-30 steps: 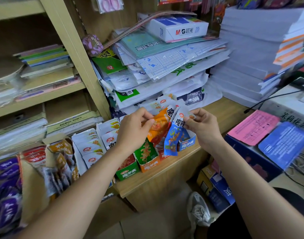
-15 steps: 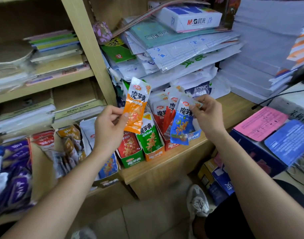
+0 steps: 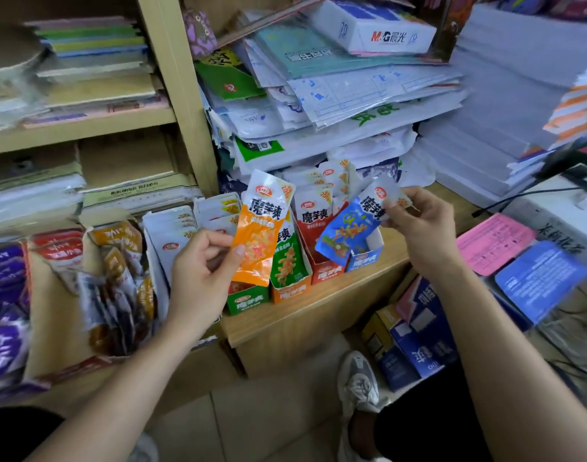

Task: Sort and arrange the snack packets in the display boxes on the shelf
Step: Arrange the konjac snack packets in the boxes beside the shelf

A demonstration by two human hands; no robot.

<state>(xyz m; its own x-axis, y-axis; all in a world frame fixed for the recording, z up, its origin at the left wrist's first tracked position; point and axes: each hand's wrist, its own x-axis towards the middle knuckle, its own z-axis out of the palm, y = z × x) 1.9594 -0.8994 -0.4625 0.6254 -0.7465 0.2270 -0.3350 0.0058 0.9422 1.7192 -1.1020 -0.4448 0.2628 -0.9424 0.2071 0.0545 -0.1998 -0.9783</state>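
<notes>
**Orange in one hand, blue in the other**

So we've got the orange packet pinched at its left edge in our left hand, thumb on the front and fingers curled. It stands upright just in front of the green box and the orange box. It covers part of the green packet sitting in the orange box.

Our right hand pinches the top of the blue packet, which hangs tilted over the red box and the blue box. All four boxes sit side by side on the wooden shelf ledge.

A second ago both hands were bunched together with the two packets touching. Now they're well apart, one packet each. Half a second ago the orange one was held higher above the boxes.

Further out there are brown packets on the left, and a pink sheet and a blue sheet on the right.
</notes>
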